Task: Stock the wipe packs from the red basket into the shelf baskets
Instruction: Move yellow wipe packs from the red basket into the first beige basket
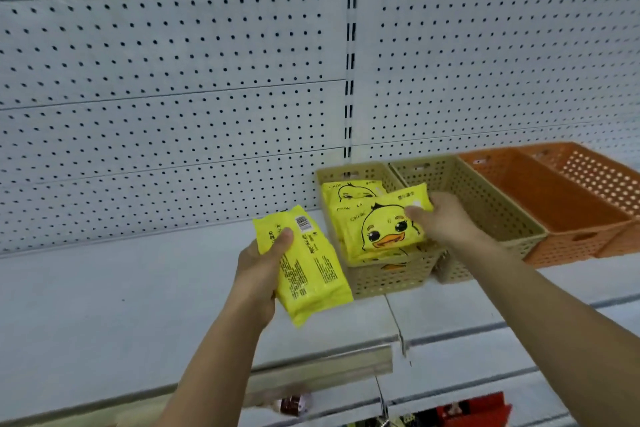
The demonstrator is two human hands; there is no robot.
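Left grip [258, 270]: fingers and thumb curled round one yellow wipe pack [311, 274], thumb pressed on its upper face. The pack is held printed back up, barcode showing, tilted, just left of the tan basket [388, 279] and apart from it.

Right grip [446, 218]: clamped on the right end of a second pack, the duck-face pack [384, 229], thumb on top. This pack sits face up over the front half of the tan basket, above the stocked packs [349, 192] that lie inside toward the basket's rear.

The tan basket stands on the white shelf [121, 295], its rear end near the pegboard back panel [173, 80]. Touching its right side stands a second tan basket [491, 208], with no pack visible in it. Right of that again stands an orange basket [561, 215], then a further orange basket [602, 173] at the frame edge.

The shelf surface left of the tan basket is bare white metal. Below and in front of the tan basket, under the shelf lip, a red object [478, 409] shows at the bottom edge. It is blurred and cut off, and is possibly the red basket.
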